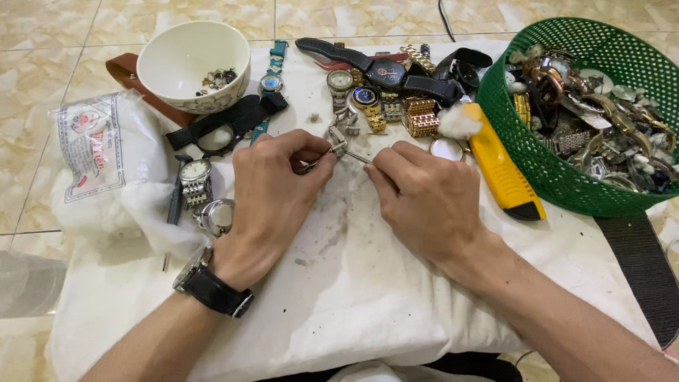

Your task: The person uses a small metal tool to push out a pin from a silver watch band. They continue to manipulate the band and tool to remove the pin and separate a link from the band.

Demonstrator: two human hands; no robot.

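Observation:
My left hand [272,194] pinches a small silver metal watch-band piece [338,143] between thumb and fingers over a stained white cloth [353,283]. My right hand [424,201] holds a thin metal tool [358,158] whose tip touches that piece. A black-strapped wristwatch [211,288] is on my left wrist. Both hands meet near the cloth's middle, just in front of a row of watches.
A white bowl [177,53] with small parts stands at back left, a bag of cotton [106,163] on the left. Several watches [382,88] lie along the back. A yellow utility knife [502,170] and a green basket [523,155] full of watches are at right.

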